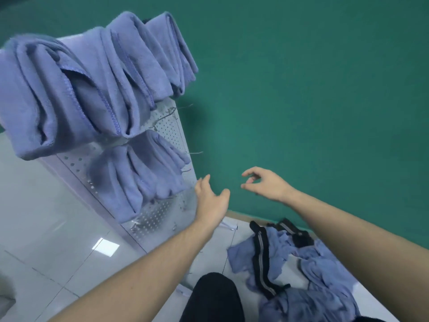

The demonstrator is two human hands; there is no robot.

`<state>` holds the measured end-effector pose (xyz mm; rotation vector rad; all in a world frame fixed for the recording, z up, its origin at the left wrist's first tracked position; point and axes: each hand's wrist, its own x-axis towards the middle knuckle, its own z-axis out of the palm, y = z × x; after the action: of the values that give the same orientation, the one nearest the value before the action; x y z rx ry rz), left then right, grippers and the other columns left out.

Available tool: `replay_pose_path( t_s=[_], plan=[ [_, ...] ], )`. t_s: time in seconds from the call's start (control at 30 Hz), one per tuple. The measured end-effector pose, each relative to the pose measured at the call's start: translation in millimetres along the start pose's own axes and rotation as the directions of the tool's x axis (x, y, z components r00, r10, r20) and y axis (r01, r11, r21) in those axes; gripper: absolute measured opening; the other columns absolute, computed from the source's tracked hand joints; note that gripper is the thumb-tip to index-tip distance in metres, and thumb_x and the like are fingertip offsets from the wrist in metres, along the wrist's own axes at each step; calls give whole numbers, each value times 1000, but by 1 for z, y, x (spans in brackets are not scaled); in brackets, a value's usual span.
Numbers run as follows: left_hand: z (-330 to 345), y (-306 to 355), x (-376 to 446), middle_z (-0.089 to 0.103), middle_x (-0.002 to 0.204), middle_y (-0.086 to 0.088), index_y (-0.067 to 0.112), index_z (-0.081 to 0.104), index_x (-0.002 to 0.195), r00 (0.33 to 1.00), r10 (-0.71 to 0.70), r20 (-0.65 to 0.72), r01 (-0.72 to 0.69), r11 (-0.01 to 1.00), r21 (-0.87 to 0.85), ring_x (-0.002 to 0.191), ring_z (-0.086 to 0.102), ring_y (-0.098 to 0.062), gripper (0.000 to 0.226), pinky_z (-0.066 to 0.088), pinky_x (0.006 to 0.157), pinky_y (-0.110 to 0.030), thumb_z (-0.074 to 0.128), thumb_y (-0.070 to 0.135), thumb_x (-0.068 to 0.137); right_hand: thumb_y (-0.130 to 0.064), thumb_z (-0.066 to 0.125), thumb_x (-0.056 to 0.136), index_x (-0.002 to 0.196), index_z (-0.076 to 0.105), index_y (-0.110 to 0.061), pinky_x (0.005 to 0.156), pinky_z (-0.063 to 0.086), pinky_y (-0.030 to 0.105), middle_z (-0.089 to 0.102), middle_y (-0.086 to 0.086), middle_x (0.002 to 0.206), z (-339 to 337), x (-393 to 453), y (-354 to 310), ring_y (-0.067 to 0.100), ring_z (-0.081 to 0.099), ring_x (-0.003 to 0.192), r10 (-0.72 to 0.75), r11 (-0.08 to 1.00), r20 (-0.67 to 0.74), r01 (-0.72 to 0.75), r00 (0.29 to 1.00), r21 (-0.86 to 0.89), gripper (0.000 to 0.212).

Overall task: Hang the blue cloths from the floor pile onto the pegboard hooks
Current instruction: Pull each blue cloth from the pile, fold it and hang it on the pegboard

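A white pegboard [164, 133] stands at the left against the green wall. Several blue cloths [76, 84] hang folded over its upper hooks, and more blue cloths [137, 175] hang on a lower row. My left hand [210, 198] is open with fingers spread, right beside the pegboard's lower right edge and the lower cloths. My right hand [264, 184] hovers in front of the wall with loosely curled fingers and holds nothing. The floor pile of blue cloths [308, 270] lies at the lower right, under my right forearm.
A black strap with grey stripes [261, 256] runs through the floor pile. Bare thin hooks [196, 152] stick out at the pegboard's right edge. My dark-clothed knee [213, 296] is at the bottom centre. Glossy grey floor tiles [46, 228] spread to the left.
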<state>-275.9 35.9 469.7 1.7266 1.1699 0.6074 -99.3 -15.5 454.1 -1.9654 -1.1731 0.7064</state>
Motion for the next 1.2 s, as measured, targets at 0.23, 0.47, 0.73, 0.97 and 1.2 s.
replay_pose_path(
  t_s=[0.23,0.47,0.73,0.97,1.2],
  plan=[
    [91,-37,20,29,154,-6,15,39,148,948,-125,294,83,985,152,128,43,-19,52,30,102,-23,56,23,99,-18,72,90,116,63,-18,70,46,22,64,-8,83,-38,-53,119,1,54,58,260,965,-75,-261,963,5,27],
    [182,-94,50,63,96,4,24,63,96,870,-226,439,149,968,204,93,61,-19,6,52,86,-37,63,20,92,-15,68,94,118,63,-13,61,42,16,62,5,96,-38,-74,212,19,56,79,459,888,-102,-460,883,19,24],
    [266,-186,84,64,100,-9,10,61,118,759,-352,548,198,926,321,97,60,-25,23,50,89,-37,61,10,95,-7,61,96,120,65,-7,66,37,3,65,2,105,15,-57,333,14,61,92,583,811,-80,-585,808,4,24],
    [349,-265,108,67,112,-8,17,59,125,636,-447,629,257,891,374,107,65,-28,30,54,98,-47,63,20,95,-21,55,100,131,59,-21,94,42,26,59,3,136,53,-45,439,26,56,124,704,708,61,-692,707,-140,32],
    [408,-310,116,69,93,-5,18,64,116,594,-467,655,295,884,363,82,65,-20,22,52,72,-31,63,18,94,-24,60,95,146,40,-18,87,46,35,52,16,140,77,-31,522,36,57,119,809,575,6,-790,588,-210,55]
  ],
)
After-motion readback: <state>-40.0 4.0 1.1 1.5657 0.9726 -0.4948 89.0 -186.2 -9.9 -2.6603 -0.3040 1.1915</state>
